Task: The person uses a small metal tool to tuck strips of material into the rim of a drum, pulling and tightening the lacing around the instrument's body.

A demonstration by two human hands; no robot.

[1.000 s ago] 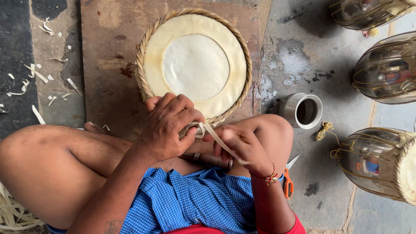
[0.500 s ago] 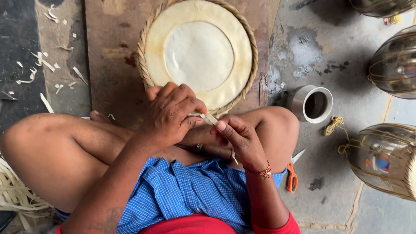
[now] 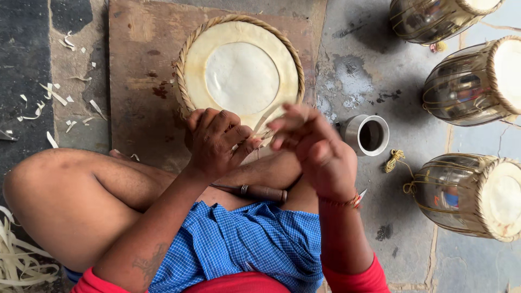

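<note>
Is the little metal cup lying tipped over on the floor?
No, the metal cup stands upright on the grey floor, its round opening facing up.

The round drum head of pale hide with a braided straw-coloured rim [image 3: 240,70] lies flat on a brown wooden board, face up. A thin pale hide strip [image 3: 264,116] curves over its near edge, partly hidden.

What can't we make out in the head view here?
- Right hand: motion-blurred, so its grip is unclear.
- Strip between the hands: thin, partly blurred, ends hidden by fingers.
- Drumhead near rim: covered by both hands.
- Tool on the leg: tip hidden under the left hand.
- Drums at right: cut by the frame edge.
</note>
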